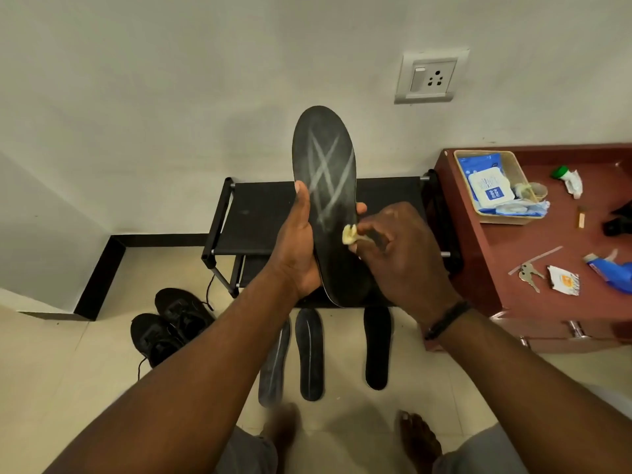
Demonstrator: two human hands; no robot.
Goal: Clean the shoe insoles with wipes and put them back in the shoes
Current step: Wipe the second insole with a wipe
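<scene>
insole held upright, wipe pinched against it

two bare forearms reach forward from the bottom edge, and between them two bare feet stand on the pale floor tiles. left hand (301, 241) grips the black insole (325, 186) from its left edge, thumb laid along the near face and fingertips curling round the far right edge, so the insole stands nearly upright with its toe end above the fingers. pale crossed streaks mark its face just above the thumb. right hand (407, 254) pinches a small crumpled yellowish wipe (350, 234) between thumb and fingertips, and the wipe touches the insole's right edge just below the left fingertips. a dark band sits on the right wrist.

below both hands, three more insoles (309, 354) lie side by side on the floor. left of the left wrist, a pair of black shoes (171, 323) rests on the tiles. behind the held insole stands a black shoe rack (260, 217). right of the right-hand fingers, a reddish cabinet (506, 268) carries a tray (513, 186) with a pack of wipes (489, 189), plus keys (528, 273).
</scene>
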